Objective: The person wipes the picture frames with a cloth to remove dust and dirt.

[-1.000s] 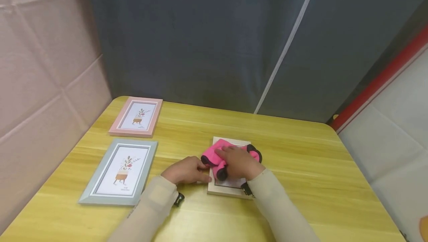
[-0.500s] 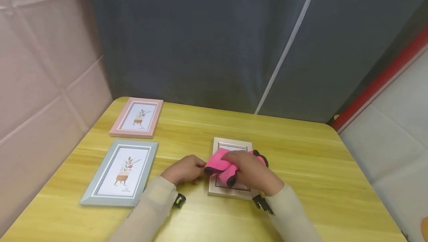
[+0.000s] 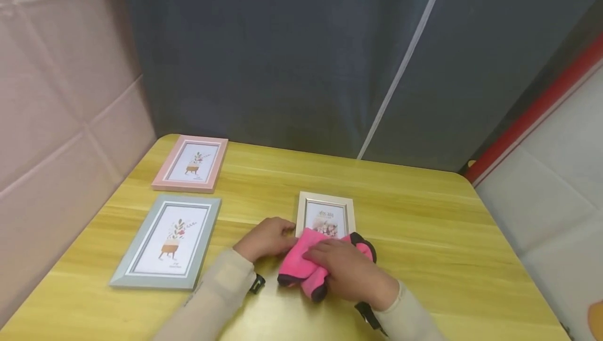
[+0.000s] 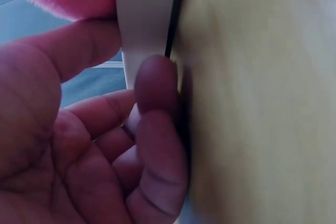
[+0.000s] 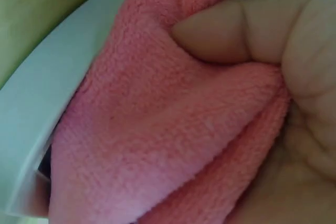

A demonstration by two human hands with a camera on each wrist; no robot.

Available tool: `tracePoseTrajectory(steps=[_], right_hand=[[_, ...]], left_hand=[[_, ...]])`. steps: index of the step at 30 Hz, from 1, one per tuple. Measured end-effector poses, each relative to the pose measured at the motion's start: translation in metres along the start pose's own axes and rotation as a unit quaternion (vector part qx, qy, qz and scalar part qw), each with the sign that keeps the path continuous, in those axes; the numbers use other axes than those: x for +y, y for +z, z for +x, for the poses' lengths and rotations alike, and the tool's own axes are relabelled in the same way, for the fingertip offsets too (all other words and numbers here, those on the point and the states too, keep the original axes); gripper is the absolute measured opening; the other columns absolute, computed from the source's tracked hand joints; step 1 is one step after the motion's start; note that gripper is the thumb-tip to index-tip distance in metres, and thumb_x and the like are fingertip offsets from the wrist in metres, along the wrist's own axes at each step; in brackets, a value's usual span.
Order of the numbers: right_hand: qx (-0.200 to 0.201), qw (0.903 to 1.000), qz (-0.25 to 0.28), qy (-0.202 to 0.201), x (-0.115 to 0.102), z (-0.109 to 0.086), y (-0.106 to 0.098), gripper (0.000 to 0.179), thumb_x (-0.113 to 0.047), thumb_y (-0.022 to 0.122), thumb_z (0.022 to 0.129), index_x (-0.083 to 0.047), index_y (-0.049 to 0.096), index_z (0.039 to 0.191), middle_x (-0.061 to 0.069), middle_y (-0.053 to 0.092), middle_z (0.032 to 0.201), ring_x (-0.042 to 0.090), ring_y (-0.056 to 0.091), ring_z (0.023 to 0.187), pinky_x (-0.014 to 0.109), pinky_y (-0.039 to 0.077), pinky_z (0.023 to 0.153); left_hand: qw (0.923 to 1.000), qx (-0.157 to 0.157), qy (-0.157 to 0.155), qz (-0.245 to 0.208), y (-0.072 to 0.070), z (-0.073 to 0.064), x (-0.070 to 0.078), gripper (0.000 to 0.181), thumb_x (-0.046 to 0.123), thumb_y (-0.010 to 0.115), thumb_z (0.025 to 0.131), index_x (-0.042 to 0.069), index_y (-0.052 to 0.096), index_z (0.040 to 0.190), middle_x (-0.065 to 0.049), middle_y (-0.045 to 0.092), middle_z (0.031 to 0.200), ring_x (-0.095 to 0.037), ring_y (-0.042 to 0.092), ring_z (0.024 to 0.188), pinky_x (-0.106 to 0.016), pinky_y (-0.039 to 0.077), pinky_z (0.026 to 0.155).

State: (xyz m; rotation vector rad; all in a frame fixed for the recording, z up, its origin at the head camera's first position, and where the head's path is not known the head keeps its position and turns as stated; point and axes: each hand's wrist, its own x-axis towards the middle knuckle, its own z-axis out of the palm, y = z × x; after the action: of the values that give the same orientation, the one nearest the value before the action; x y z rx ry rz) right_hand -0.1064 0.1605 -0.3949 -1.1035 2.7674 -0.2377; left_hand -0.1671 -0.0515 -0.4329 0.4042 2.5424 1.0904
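A cream picture frame (image 3: 326, 196) lies face up on the wooden table, its picture partly showing. Over its near half spreads a pink cloth (image 3: 298, 260) with dark trim, bunched under my right hand (image 3: 350, 269). In the right wrist view, my thumb pinches a fold of the pink cloth (image 5: 131, 114) against the palm side. My left hand (image 3: 267, 238) holds the frame by its left edge. The left wrist view has my thumb at the frame's side (image 4: 146, 19) beside the cloth and curled fingers against its lower edge. The frame's near end is hidden.
To the left lie a light blue picture frame (image 3: 121, 281) and, behind it, a pink one (image 3: 183, 190), both face up with plant pictures. A dark curtain (image 3: 282, 58) hangs along the table's far edge. Pale walls stand left and right.
My right hand has drawn the cloth from the frame's upper part toward its near end, uncovering the top of the picture. My left hand stays at the left edge, shifted slightly.
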Motion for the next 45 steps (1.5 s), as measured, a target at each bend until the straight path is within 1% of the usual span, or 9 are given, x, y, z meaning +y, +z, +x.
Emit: tracePoseTrajectory(steps=[9, 17, 21, 23, 26, 29, 36, 39, 45], right_hand=[[-0.012, 0.9957, 0.066, 0.064, 0.012, -0.013, -0.007, 0.042, 0.005, 0.065, 0.084, -0.018, 0.072, 0.118, -0.002, 0.068, 0.119, 0.022, 0.058, 0.12, 0.044, 0.045, 0.103], [-0.005, 0.9903, 0.066, 0.122, 0.021, -0.027, -0.021, 0.036, 0.01, 0.065, 0.081, -0.014, 0.076, 0.106, 0.0, 0.071, 0.105, 0.023, 0.064, 0.106, 0.045, 0.049, 0.096], [0.006, 0.9934, 0.064, 0.095, 0.024, -0.026, -0.022, 0.038, 0.011, 0.062, 0.082, -0.013, 0.075, 0.109, 0.0, 0.071, 0.107, 0.022, 0.064, 0.107, 0.044, 0.049, 0.096], [0.037, 0.9966, 0.057, 0.047, 0.026, -0.025, -0.021, 0.042, 0.013, 0.06, 0.082, -0.012, 0.074, 0.112, 0.0, 0.071, 0.11, 0.022, 0.064, 0.109, 0.043, 0.05, 0.096], [0.095, 0.9935, 0.053, -0.031, 0.027, -0.021, -0.02, 0.049, 0.017, 0.057, 0.08, -0.011, 0.072, 0.118, 0.0, 0.069, 0.116, 0.021, 0.063, 0.113, 0.042, 0.048, 0.1], [0.11, 0.9904, 0.047, -0.069, 0.023, -0.015, -0.015, 0.048, 0.014, 0.059, 0.083, -0.012, 0.07, 0.122, 0.0, 0.068, 0.121, 0.02, 0.061, 0.117, 0.04, 0.046, 0.103], [0.0, 0.9996, 0.021, -0.016, 0.009, -0.004, -0.001, 0.039, -0.004, 0.064, 0.093, -0.018, 0.067, 0.129, -0.002, 0.065, 0.129, 0.022, 0.053, 0.128, 0.042, 0.038, 0.11], [-0.004, 0.9994, 0.033, 0.002, 0.009, -0.004, -0.001, 0.042, 0.0, 0.064, 0.09, -0.019, 0.069, 0.127, -0.004, 0.066, 0.127, 0.024, 0.053, 0.128, 0.044, 0.038, 0.109], [0.0, 0.9975, 0.068, 0.018, 0.017, -0.012, -0.008, 0.046, 0.011, 0.06, 0.082, -0.016, 0.073, 0.116, -0.004, 0.07, 0.115, 0.023, 0.059, 0.118, 0.043, 0.045, 0.103]], left_hand=[[0.9994, -0.016, 0.003, -0.03, 0.002, 0.002, -0.001, 0.051, 0.027, 0.072, 0.091, -0.002, 0.061, 0.132, -0.008, 0.067, 0.096, -0.014, 0.058, 0.066, -0.034, 0.051, 0.072], [0.999, -0.02, -0.006, -0.04, 0.0, -0.001, 0.003, 0.051, 0.025, 0.071, 0.092, -0.002, 0.06, 0.133, -0.007, 0.066, 0.09, -0.015, 0.058, 0.063, -0.033, 0.051, 0.069], [0.9992, -0.017, -0.008, -0.036, -0.001, -0.003, 0.002, 0.051, 0.025, 0.071, 0.092, -0.002, 0.06, 0.133, -0.006, 0.066, 0.089, -0.015, 0.058, 0.062, -0.034, 0.051, 0.07], [0.9991, -0.017, -0.009, -0.039, -0.002, -0.003, 0.002, 0.051, 0.025, 0.071, 0.092, -0.002, 0.06, 0.133, -0.007, 0.066, 0.085, -0.015, 0.058, 0.061, -0.035, 0.051, 0.068], [0.9993, -0.014, -0.003, -0.034, -0.003, -0.003, 0.001, 0.051, 0.026, 0.071, 0.091, -0.002, 0.06, 0.133, -0.006, 0.066, 0.085, -0.014, 0.058, 0.062, -0.033, 0.051, 0.068], [0.9993, -0.016, -0.004, -0.033, -0.002, -0.002, 0.0, 0.05, 0.025, 0.07, 0.091, -0.001, 0.061, 0.133, -0.005, 0.065, 0.081, -0.014, 0.058, 0.062, -0.032, 0.051, 0.065], [0.9994, -0.019, -0.014, -0.025, 0.0, 0.001, -0.002, 0.052, 0.027, 0.069, 0.092, 0.0, 0.059, 0.135, -0.001, 0.061, 0.07, -0.013, 0.057, 0.057, -0.03, 0.049, 0.059], [0.9995, -0.017, -0.008, -0.024, 0.0, 0.001, -0.003, 0.052, 0.027, 0.069, 0.091, -0.001, 0.06, 0.134, -0.003, 0.063, 0.074, -0.014, 0.058, 0.058, -0.031, 0.05, 0.061], [0.9999, -0.007, 0.001, -0.01, -0.002, 0.001, -0.002, 0.05, 0.028, 0.071, 0.091, 0.0, 0.062, 0.131, -0.01, 0.069, 0.107, -0.015, 0.057, 0.074, -0.035, 0.051, 0.076]])
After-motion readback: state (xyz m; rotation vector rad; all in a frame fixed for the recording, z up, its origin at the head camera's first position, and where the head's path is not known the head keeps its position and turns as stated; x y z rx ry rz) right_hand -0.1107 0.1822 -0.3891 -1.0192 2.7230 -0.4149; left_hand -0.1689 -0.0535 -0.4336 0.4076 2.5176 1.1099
